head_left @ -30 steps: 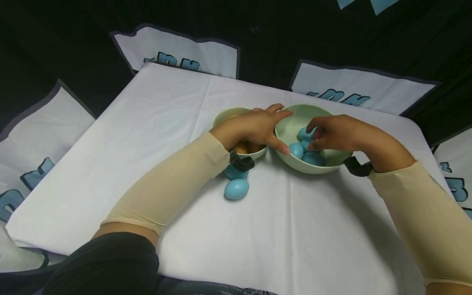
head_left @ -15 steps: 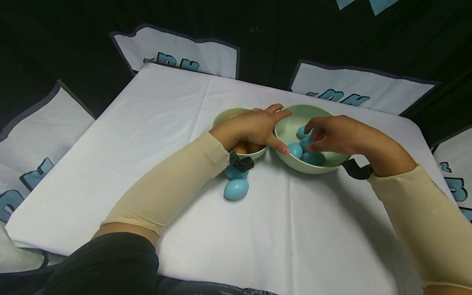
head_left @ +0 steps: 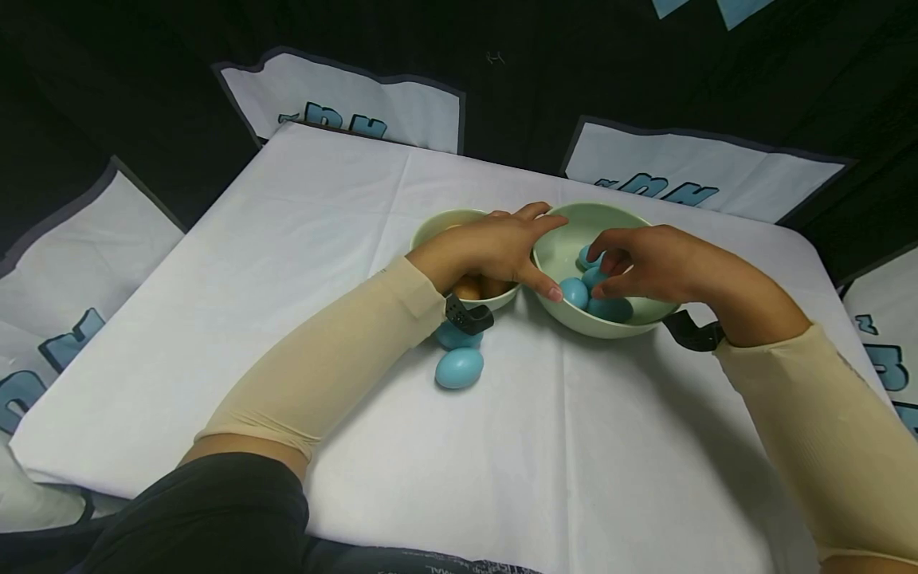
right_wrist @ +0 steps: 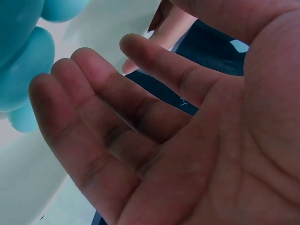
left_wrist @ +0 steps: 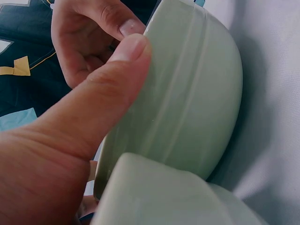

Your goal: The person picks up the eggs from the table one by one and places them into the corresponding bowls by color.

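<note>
My left hand (head_left: 498, 251) reaches across the left bowl (head_left: 425, 231) with fingers spread. Its thumb and fingertips rest along the rim of the larger right bowl (head_left: 555, 315). In the left wrist view that thumb (left_wrist: 108, 77) lies along the pale green bowl's outer side. Several blue eggs (head_left: 574, 292) sit inside the right bowl. Above them hovers my right hand (head_left: 660, 259), its fingers gently bent. The right wrist view shows its bare palm (right_wrist: 197, 154), with blue eggs (right_wrist: 28, 68) beyond the fingertips. Brown eggs (head_left: 468, 288) in the left bowl are partly hidden under my left wrist.
Two more blue eggs lie on the white tablecloth in front of the left bowl; the nearer egg (head_left: 460, 367) is fully visible, while the farther egg (head_left: 457, 336) is partly covered by the wrist strap (head_left: 469, 316). Dark cloth (head_left: 516, 96) hangs behind the table.
My right hand has shifted slightly left over the blue eggs, and the eggs under its fingers have moved a little left as well. The left hand stays in place.
</note>
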`<state>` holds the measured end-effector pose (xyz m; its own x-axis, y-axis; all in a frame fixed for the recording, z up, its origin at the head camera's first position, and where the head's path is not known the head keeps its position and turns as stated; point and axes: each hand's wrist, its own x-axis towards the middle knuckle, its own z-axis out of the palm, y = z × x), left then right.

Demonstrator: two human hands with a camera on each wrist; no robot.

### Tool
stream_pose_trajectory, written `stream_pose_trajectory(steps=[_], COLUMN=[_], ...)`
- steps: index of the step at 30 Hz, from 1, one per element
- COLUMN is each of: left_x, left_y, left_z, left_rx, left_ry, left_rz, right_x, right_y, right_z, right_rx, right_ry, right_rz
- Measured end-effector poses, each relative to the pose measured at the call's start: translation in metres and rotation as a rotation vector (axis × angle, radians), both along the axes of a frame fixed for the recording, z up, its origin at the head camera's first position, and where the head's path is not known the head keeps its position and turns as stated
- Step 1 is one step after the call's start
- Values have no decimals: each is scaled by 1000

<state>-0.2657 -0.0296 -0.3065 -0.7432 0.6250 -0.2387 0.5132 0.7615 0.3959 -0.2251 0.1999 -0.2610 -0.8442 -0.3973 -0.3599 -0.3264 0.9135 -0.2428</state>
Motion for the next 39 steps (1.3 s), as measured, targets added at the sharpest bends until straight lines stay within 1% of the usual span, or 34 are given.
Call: stream_pose_trajectory(steps=[10, 16, 24, 34, 39], left_x=[2, 3, 3, 3, 3], left_y=[-1, -1, -1, -2, -3], left_z=[1, 0, 0, -1, 0], left_rx=[14, 13, 20, 26, 21], left_ry=[-3, 6, 1, 11, 11], left_rz=[15, 8, 11, 3, 4], right_x=[6, 10, 16, 23, 26], right_y=[-3, -6, -11, -18, -22], right_z=[3, 7, 10, 12, 13], right_rx=[-17, -34, -71, -85, -101], right_ry=[8, 22, 40, 58, 53], right_rz=[39, 57, 95, 115, 131])
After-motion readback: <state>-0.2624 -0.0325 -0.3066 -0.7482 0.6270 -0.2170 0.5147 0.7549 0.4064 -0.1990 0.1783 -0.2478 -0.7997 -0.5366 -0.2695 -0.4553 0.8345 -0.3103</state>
